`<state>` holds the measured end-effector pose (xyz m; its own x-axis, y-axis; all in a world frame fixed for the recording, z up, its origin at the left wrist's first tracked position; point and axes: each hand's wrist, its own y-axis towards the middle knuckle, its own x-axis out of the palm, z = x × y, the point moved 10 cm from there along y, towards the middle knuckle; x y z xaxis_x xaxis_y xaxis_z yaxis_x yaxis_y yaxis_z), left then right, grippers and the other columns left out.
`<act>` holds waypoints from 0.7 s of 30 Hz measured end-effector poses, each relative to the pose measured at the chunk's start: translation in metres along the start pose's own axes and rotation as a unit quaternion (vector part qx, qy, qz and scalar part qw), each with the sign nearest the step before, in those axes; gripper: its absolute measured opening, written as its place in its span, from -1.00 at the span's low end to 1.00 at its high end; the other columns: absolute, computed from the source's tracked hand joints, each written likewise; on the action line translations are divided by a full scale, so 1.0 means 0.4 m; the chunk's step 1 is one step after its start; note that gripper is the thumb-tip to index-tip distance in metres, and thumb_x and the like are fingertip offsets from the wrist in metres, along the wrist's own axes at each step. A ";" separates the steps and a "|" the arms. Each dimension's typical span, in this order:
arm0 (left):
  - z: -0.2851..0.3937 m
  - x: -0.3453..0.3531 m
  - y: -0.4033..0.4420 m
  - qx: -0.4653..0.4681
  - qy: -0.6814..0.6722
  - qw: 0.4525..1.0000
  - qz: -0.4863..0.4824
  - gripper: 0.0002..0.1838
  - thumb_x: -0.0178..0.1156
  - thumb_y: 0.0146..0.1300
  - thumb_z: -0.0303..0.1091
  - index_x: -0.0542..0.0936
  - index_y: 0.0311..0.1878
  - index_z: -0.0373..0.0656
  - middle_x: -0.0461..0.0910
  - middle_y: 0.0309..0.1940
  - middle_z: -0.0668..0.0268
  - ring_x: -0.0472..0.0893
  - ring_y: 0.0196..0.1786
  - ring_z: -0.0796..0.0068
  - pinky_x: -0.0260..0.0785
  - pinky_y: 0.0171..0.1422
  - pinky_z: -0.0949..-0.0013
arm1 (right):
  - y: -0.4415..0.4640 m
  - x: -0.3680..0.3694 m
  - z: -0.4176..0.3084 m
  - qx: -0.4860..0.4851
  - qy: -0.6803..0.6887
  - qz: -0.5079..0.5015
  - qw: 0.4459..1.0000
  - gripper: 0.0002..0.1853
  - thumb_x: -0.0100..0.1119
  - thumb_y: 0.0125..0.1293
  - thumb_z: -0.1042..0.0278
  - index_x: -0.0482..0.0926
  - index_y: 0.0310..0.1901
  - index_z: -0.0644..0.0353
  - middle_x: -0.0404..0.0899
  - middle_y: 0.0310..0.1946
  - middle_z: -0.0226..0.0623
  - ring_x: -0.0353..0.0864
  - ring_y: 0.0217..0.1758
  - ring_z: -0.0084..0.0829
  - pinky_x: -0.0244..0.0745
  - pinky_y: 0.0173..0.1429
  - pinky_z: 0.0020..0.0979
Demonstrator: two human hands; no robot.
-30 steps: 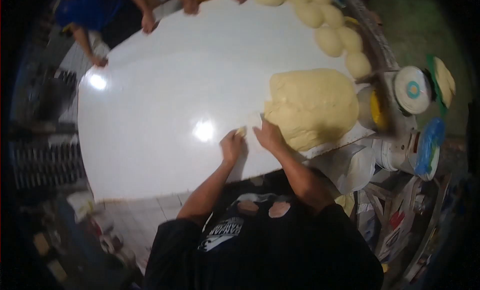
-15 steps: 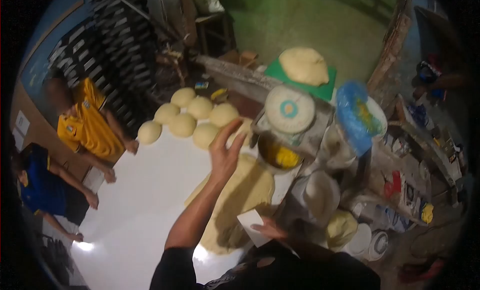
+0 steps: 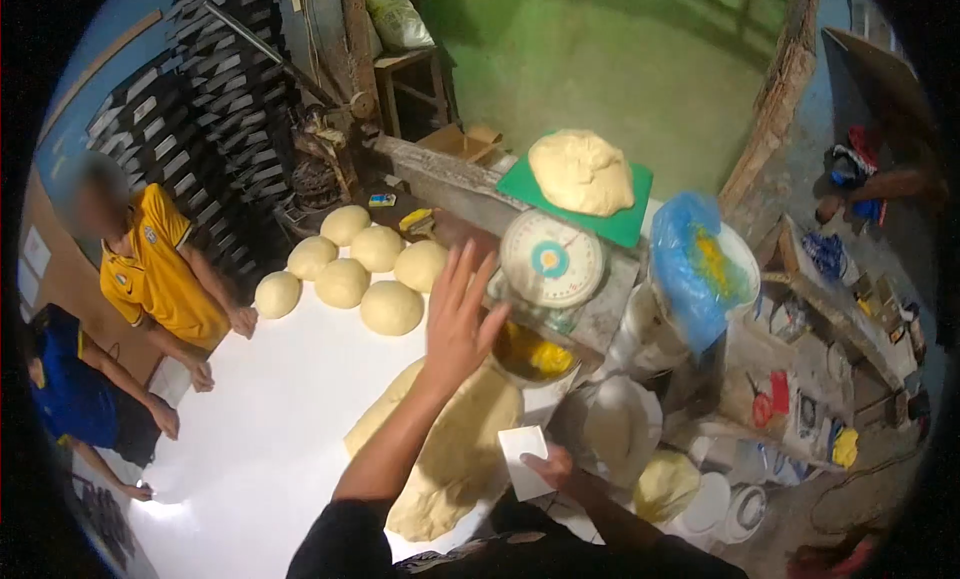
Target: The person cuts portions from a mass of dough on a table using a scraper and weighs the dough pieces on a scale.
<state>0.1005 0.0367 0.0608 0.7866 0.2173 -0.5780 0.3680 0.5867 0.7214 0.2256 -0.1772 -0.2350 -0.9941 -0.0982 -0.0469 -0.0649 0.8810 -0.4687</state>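
My left hand (image 3: 462,324) is raised over the large slab of dough, fingers spread, holding nothing. It hangs in front of the dial scale's left side. My right hand (image 3: 550,468) grips a flat white scraper (image 3: 526,462) at the near right edge of the table. The large dough slab (image 3: 450,479) lies on the white table (image 3: 260,419) beneath my left forearm. A dough lump (image 3: 582,174) rests on the green tray (image 3: 628,215) of the scale (image 3: 551,259). Several round dough balls (image 3: 391,308) sit at the table's far corner.
A bowl with yellow contents (image 3: 540,355) stands below the scale. To its right are a bucket with a blue bag (image 3: 690,269) and a white tub (image 3: 615,429). Two people, one in a yellow shirt (image 3: 160,269) and one in blue (image 3: 65,379), stand at the table's left side.
The view has swung right toward the scale. My left hand has risen from the table and opened its fingers. My right hand, with the scraper, has moved away from the dough to the near edge.
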 end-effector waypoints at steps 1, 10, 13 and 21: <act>-0.049 -0.006 -0.143 -0.040 -0.047 0.998 -0.027 -0.29 0.33 0.39 -0.19 0.37 0.54 -0.20 0.13 0.64 -0.07 0.09 0.67 -0.20 -0.03 0.69 -0.08 | -0.015 0.010 0.003 0.014 0.012 0.000 1.000 -0.49 0.28 0.51 -0.02 0.57 0.26 0.20 0.70 -0.09 -0.29 0.65 -0.03 -0.51 0.57 0.09 -0.32; -0.067 -0.075 -1.083 -0.175 0.089 0.922 -0.335 -0.22 0.19 0.43 0.15 0.30 0.60 0.01 0.17 0.64 0.06 0.13 0.66 -0.10 -0.12 0.64 -0.39 | -0.052 0.171 0.026 -0.119 -0.137 -0.024 0.983 -0.43 0.31 0.47 0.21 0.42 0.39 0.30 0.68 0.08 -0.16 0.64 0.07 -0.36 0.53 0.19 -0.23; -0.064 -0.103 -0.989 -0.202 0.082 0.928 -0.301 -0.19 0.28 0.39 0.05 0.27 0.63 0.02 0.17 0.65 0.11 0.12 0.67 -0.11 -0.11 0.65 -0.36 | -0.079 0.166 -0.038 -0.071 -0.196 -0.041 0.977 -0.38 0.35 0.41 0.12 0.44 0.37 0.29 0.69 0.06 -0.08 0.67 0.05 -0.28 0.55 0.17 -0.23; -0.031 -0.118 -0.631 -0.202 -0.145 0.948 -0.196 -0.21 0.28 0.42 -0.26 0.20 0.63 -0.23 0.14 0.65 -0.02 0.14 0.67 -0.06 0.04 0.71 0.12 | -0.154 -0.223 -0.449 -0.124 -0.243 0.173 0.946 -0.41 0.37 0.40 0.08 0.46 0.31 0.25 0.66 0.07 -0.11 0.65 0.11 -0.27 0.54 0.18 -0.19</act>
<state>-0.0357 -0.1119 -0.0987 0.7533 -0.2696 -0.5999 0.4867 0.8420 0.2328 0.3025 -0.1397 -0.0433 -0.8061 0.0677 -0.5879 0.1789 0.9748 -0.1331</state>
